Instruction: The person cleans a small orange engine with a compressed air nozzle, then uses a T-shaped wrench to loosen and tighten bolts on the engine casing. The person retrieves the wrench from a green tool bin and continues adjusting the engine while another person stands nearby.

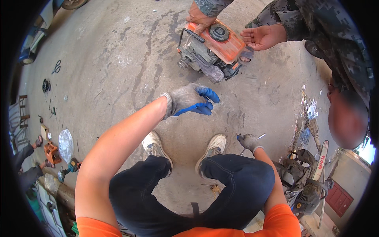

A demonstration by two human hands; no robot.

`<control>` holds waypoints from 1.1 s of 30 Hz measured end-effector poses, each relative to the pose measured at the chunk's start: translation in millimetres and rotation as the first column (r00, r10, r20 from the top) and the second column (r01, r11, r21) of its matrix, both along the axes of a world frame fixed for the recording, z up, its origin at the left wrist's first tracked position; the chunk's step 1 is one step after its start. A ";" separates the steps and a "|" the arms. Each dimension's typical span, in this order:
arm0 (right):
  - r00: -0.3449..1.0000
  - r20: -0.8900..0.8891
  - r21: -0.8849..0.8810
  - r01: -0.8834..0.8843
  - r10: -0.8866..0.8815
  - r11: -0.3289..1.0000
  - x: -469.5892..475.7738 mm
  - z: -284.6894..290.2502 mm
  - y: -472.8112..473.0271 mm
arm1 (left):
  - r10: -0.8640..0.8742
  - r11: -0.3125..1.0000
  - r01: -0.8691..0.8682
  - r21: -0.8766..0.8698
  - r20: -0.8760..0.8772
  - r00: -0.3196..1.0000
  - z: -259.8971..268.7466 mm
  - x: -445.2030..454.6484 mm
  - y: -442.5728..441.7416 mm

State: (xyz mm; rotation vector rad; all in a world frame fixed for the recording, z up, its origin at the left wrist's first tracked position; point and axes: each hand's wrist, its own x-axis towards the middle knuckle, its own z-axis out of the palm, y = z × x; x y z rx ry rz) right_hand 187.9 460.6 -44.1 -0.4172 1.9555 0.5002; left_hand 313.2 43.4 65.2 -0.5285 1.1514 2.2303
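My left hand (194, 100), in a grey glove with a blue palm, hangs over the concrete floor with its fingers loosely bent and nothing visible in them. Beside my right knee, my gloved right hand (250, 142) grips a slim metal tool (261, 136); both ends stick out, but its kind is unclear. Ahead stands a small petrol engine unit (207, 56) with a scuffed orange fuel tank (228, 47) and a black filler cap (219, 32). A co-worker's hand (201, 17) rests on the tank near the black carry handle. That person's other hand (263, 37) is held palm up beside it.
At the right lie a chainsaw (311, 192), dark cloth (302, 166) and a straw broom (314, 133). To the left are a cordless power tool (69, 169), an orange plastic housing (52, 152), a clear plastic bag (65, 145) and scissors (56, 67). Another person's feet show there.
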 end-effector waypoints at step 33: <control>0.531 0.747 -0.624 0.768 -0.399 -0.145 9.4 18.6 -174.9 | -0.122 0.959 0.162 -0.232 0.177 0.977 -74.8 -50.7 51.5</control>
